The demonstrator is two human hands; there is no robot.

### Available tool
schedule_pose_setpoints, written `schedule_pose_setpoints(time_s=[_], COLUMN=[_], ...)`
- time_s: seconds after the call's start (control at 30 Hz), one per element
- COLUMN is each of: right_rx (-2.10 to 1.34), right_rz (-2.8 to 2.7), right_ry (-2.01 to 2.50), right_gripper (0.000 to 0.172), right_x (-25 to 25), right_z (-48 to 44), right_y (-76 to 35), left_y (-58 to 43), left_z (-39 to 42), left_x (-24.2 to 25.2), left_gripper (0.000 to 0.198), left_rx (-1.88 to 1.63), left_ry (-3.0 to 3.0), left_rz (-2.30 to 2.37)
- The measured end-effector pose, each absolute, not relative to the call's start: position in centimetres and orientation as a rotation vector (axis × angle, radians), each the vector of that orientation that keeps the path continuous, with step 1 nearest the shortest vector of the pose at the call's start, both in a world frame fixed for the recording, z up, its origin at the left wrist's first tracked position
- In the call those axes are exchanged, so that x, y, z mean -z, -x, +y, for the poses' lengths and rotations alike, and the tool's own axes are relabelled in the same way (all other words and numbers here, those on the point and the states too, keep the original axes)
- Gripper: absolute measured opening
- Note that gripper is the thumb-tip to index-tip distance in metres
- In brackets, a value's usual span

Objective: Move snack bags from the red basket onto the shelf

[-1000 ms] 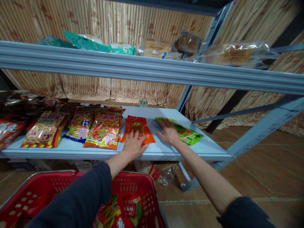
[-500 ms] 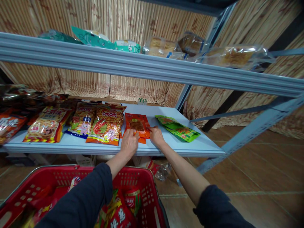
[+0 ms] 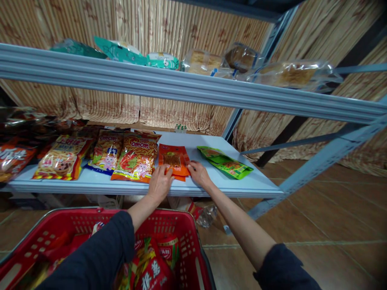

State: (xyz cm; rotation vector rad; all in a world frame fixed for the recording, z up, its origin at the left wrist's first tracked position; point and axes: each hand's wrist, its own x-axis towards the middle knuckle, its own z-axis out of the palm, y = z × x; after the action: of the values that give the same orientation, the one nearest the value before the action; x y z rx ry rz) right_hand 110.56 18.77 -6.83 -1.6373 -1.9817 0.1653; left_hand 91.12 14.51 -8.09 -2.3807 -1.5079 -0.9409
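An orange snack packet [image 3: 173, 158] lies on the white lower shelf [image 3: 208, 189], with the orange edge of another packet showing beneath it. My left hand [image 3: 159, 182] has its bent fingers on the packet's lower left part. On the opposite side, my right hand [image 3: 198, 174] grips the right edge with its fingertips; the thumb is partly hidden. Right of that hand lies a green packet [image 3: 225, 162], slightly bent. Close by on the left is a shiny noodle-snack bag [image 3: 136, 157].
A red shopping basket [image 3: 193, 237] holding several snack packets stands below the shelf's front. More snack bags [image 3: 60, 158] fill the shelf's left side. The upper shelf's beam [image 3: 181, 86] crosses above my hands. A metal upright [image 3: 326, 163] stands at the right.
My left hand has shifted a little left along the orange packet, and its fingers look looser. My right hand stays at the right edge. The packet has hardly moved.
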Motion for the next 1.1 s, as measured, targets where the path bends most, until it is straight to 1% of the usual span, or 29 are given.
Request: schedule_pose_setpoints(time_s=[0.07,0.17,0.23,0.37,0.43,0.5,0.63,0.73,0.8,0.87,0.9,0.93,0.97,1.0,1.03,1.1], right_rx=[-0.145,-0.125,-0.123,-0.056,0.013,0.036,-0.106,-0.439,-0.718,-0.866,-0.886,-0.890,-0.888,-0.891,-0.895,-0.915], right_rz=[-1.992,-2.034,-2.054,-2.035,-1.995,-1.960,-2.033,-2.345,-2.603,-2.721,-2.721,-2.698,-2.661,-2.619,-2.572,-2.467], right_ry=[1.594,1.518,1.517,1.524,1.480,1.398,1.210,1.229,1.378,1.601,1.676,1.744,1.795,1.839,1.878,1.928], right_gripper=[0.036,0.040,0.039,0.039,0.040,0.039,0.033,0.028,0.024,0.023,0.029,0.040,0.050,0.059,0.065,0.066], right_x=[7.2,7.8,8.0,7.7,7.0,6.1,4.6,5.0,6.2,8.0,8.9,9.8,10.7,11.5,12.3,13.5], right_z=[17.9,17.3,17.3,17.3,16.4,14.4,8.2,3.2,0.4,-1.6,-2.4,-2.9,-3.2,-3.4,-3.5,-3.5], right_y=[-110.2,-109.7,-109.6,-109.7,-109.4,-108.7,-105.7,-103.1,-101.7,-100.6,-100.1,-99.8,-99.4,-99.1,-98.9,-98.4], left_y=[-91.1,-91.1,-91.2,-91.2,-90.8,-90.1,-86.8,-83.6,-81.7,-80.4,-79.8,-79.4,-79.0,-78.7,-78.4,-78.0], left_z=[14.7,15.1,15.2,14.7,13.8,12.2,7.3,1.7,-3.0,-8.0,-10.2,-12.2,-13.8,-15.0,-15.8,-16.2], left_x=[8.2,8.3,8.3,7.8,7.3,6.3,3.7,2.6,3.1,4.6,5.6,6.6,7.6,8.4,9.1,9.7], left_gripper=[0.027,0.019,0.019,0.029,0.035,0.037,0.031,0.030,0.031,0.031,0.030,0.032,0.042,0.048,0.043,0.044], left_rx=[0.902,0.874,0.845,0.825,0.868,0.920,0.984,0.953,0.829,0.469,0.237,0.002,-0.224,-0.423,-0.401,-0.305], left_ry=[2.437,2.496,2.506,2.516,2.530,2.546,2.694,2.835,2.889,3.043,3.136,3.226,3.289,3.288,3.158,2.946], left_rz=[-1.509,-1.567,-1.592,-1.516,-1.484,-1.473,-1.498,-1.646,-1.841,-2.009,-2.051,-2.058,-2.070,-2.123,-2.242,-2.392])
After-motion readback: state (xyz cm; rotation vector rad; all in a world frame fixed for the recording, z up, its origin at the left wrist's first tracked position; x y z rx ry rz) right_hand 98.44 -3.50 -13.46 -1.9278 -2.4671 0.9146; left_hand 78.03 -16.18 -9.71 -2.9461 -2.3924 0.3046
